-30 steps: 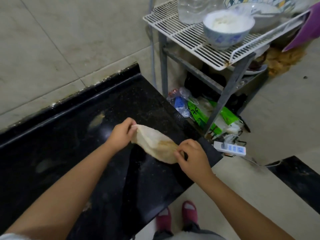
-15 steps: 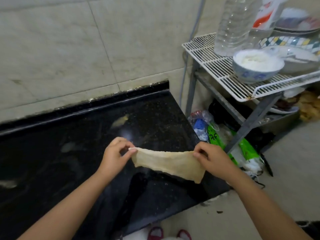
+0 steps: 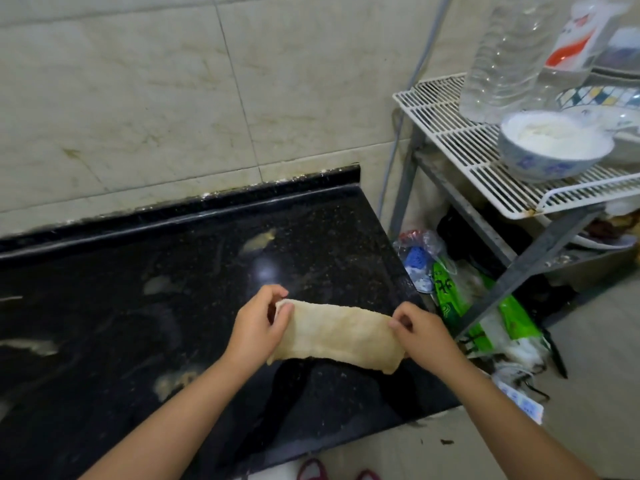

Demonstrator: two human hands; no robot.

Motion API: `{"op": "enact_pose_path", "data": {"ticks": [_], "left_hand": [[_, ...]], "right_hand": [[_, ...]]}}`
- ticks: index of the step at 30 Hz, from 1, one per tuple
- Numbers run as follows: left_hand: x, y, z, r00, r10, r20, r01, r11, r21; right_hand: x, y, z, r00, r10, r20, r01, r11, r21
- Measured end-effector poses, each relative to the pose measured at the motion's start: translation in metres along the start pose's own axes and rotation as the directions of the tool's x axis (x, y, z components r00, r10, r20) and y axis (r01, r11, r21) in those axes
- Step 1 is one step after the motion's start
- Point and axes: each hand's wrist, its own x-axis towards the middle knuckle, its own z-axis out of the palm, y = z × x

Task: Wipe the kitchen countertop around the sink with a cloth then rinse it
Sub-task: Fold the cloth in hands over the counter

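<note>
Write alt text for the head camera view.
Two bare hands, left hand and right hand, pinch a beige cloth stretched flat between them above a black countertop. To the right, a white wire rack holds a bowl and a clear plastic bottle.

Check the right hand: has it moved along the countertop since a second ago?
Yes. The right hand has drawn away from the left hand, toward the countertop's right end, stretching the cloth flat between them.

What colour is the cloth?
Pale yellowish beige cloth, seen in the head view.
</note>
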Motion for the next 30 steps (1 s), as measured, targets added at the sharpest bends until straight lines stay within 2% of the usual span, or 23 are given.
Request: {"op": "enact_pose_path", "data": {"ticks": [1, 3, 5, 6, 7, 8, 9, 10, 11, 13, 16, 19, 22, 25, 27, 30], "left_hand": [[0.004, 0.005, -0.002, 0.999, -0.011, -0.053, 0.010, 1.000, -0.016], [0.014, 0.018, -0.005, 0.990, -0.003, -0.138, -0.006, 0.998, -0.063], [0.022, 0.030, 0.003, 0.993, 0.016, -0.116, -0.030, 0.993, -0.117], [0.023, 0.037, 0.012, 1.000, 0.028, -0.015, -0.030, 0.989, -0.146], [0.020, 0.041, 0.024, 0.988, 0.050, 0.146, -0.023, 0.984, -0.175], [0.015, 0.046, 0.038, 0.941, 0.070, 0.332, -0.003, 0.980, -0.197], [0.007, 0.047, 0.051, 0.864, 0.075, 0.498, 0.026, 0.981, -0.194], [0.000, 0.043, 0.063, 0.796, 0.070, 0.601, 0.032, 0.987, -0.157], [-0.005, 0.037, 0.070, 0.780, 0.067, 0.622, 0.002, 0.994, -0.109], [-0.008, 0.020, 0.072, 0.844, 0.052, 0.534, -0.055, 0.998, -0.011], [-0.007, -0.012, 0.064, 0.914, -0.011, 0.405, -0.075, 0.978, 0.196], [-0.005, -0.030, 0.060, 0.922, -0.076, 0.380, -0.080, 0.922, 0.379], [-0.013, -0.030, 0.061, 0.920, -0.135, 0.368, -0.061, 0.878, 0.474], [-0.021, -0.027, 0.062, 0.940, -0.216, 0.263, 0.080, 0.891, 0.446], [-0.021, -0.025, 0.064, 0.931, -0.287, 0.228, 0.179, 0.899, 0.400], [-0.020, -0.025, 0.069, 0.909, -0.368, 0.195, 0.322, 0.917, 0.235]], "right_hand": [[-0.001, -0.004, 0.005, 0.999, 0.045, -0.003, -0.044, 0.990, 0.137], [-0.002, -0.010, 0.016, 0.985, 0.168, 0.045, -0.172, 0.902, 0.396], [0.000, -0.007, 0.026, 0.972, 0.230, 0.049, -0.227, 0.867, 0.444], [0.002, 0.001, 0.030, 0.967, 0.253, 0.011, -0.237, 0.885, 0.400], [0.003, 0.009, 0.030, 0.960, 0.274, -0.052, -0.243, 0.914, 0.325], [0.003, 0.017, 0.026, 0.955, 0.277, -0.104, -0.248, 0.941, 0.229], [0.002, 0.025, 0.020, 0.944, 0.294, -0.147, -0.268, 0.948, 0.173], [-0.001, 0.034, 0.013, 0.934, 0.314, -0.172, -0.288, 0.944, 0.158], [-0.004, 0.042, 0.006, 0.924, 0.335, -0.186, -0.307, 0.938, 0.161], [-0.010, 0.053, -0.004, 0.912, 0.357, -0.203, -0.335, 0.933, 0.133], [-0.009, 0.060, -0.002, 0.940, 0.293, -0.175, -0.285, 0.956, 0.071], [-0.001, 0.051, 0.013, 0.979, 0.180, -0.093, -0.185, 0.981, -0.052], [0.009, 0.036, 0.032, 0.994, 0.107, 0.015, -0.102, 0.976, -0.190], [0.022, 0.021, 0.044, 0.997, 0.083, 0.001, -0.080, 0.966, -0.245], [0.032, 0.013, 0.050, 0.998, 0.069, 0.006, -0.065, 0.959, -0.277], [0.045, 0.004, 0.059, 0.997, 0.050, 0.061, -0.023, 0.926, -0.376]]}}
